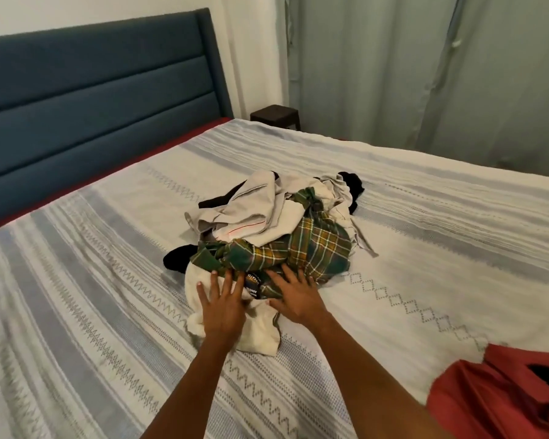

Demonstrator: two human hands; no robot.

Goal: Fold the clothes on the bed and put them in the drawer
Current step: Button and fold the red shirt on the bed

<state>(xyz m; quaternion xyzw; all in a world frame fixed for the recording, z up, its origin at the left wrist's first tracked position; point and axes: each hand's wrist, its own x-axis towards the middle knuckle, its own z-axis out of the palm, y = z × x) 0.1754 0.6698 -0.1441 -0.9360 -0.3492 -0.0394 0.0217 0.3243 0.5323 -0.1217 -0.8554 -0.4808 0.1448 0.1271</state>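
Clothes [267, 229] under open left hand [224, 307], right hand [293, 299].

Both forearms are bare, with no sleeves showing. The left hand [224, 307] and right hand [295, 299] wear no gloves, rings or watch. Short, pale fingernails are visible.

rumpled clothes [276, 226] heaped mid-bed [108, 312]
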